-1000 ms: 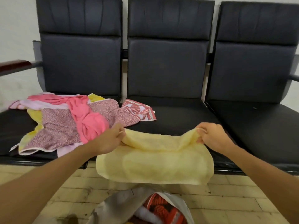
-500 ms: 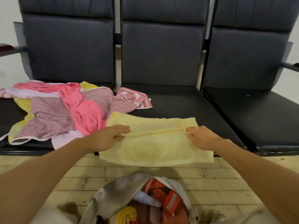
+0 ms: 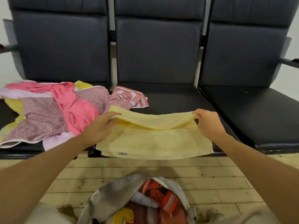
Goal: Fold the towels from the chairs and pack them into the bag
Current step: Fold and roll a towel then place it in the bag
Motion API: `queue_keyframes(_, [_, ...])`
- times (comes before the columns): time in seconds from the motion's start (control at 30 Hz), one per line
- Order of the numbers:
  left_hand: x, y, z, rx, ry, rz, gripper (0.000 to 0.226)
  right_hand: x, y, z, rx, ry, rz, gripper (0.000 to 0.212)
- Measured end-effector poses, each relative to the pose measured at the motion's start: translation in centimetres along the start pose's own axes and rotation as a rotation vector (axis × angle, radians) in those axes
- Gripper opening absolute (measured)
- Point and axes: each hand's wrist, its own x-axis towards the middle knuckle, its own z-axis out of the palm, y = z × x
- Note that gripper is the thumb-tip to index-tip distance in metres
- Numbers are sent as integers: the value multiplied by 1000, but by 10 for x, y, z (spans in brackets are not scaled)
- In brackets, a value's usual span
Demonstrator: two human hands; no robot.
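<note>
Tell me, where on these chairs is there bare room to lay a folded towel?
The right seat is bare. The middle seat has a bare strip behind the yellow towel, right of the red patterned towel. The left seat is crowded with a towel pile.

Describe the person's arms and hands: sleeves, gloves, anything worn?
Left hand and right hand are bare: no gloves, rings or watch visible. Left forearm and right forearm are uncovered to the frame edge; no sleeve shows.
</note>
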Motion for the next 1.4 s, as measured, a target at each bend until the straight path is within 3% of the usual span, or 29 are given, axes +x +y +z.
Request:
queue_keyframes(0.13, [-23, 19, -26, -76, 91, -40, 24, -18, 5, -26, -18, 4, -98, 32])
queue_keyframes(0.33, [-44, 39, -40, -69, 57, -94, 22, -45, 9, -53, -9, -94, -123, 25])
queue_keyframes(0.4, [-47, 42, -44, -108, -23, -121, 20, -51, 10, -59, -21, -162, -142, 21])
queue_keyframes(0.5, [-46, 39, -51, -186, -195, -223, 53, -54, 10, -61, -22, -245, -150, 20])
queue_keyframes(0.57, [-44, 33, -50, -103, -298, -233, 57, -53, 10, -57, -77, -340, -135, 29])
queue_keyframes(0.67, [-40, 32, -44, 30, -328, -223, 53, -47, 12, -47, -135, -405, -61, 30])
queue_keyframes(0.77, [-30, 31, -32, 123, -151, -208, 52, -39, 13, -41, -66, -274, 61, 23])
queue_keyframes(0.87, [-20, 11, -26, 214, 6, -223, 37, -35, 12, -31, -62, -243, 202, 17])
queue_keyframes(0.93, [-14, -5, -22, 231, -27, -317, 37, -33, 11, -21, -64, -262, 294, 23])
queue_keyframes(1.07, [-14, -14, -14, 187, -213, -508, 74, -30, 0, -11, -30, -289, 428, 36])
queue_keyframes(1.23, [-15, 3, -13, 372, -289, -446, 42, -31, -10, -3, -15, -258, 524, 40])
queue_keyframes(1.4, [-18, 18, -16, 148, -145, -452, 32, -31, -17, -3, -99, -311, 488, 28])
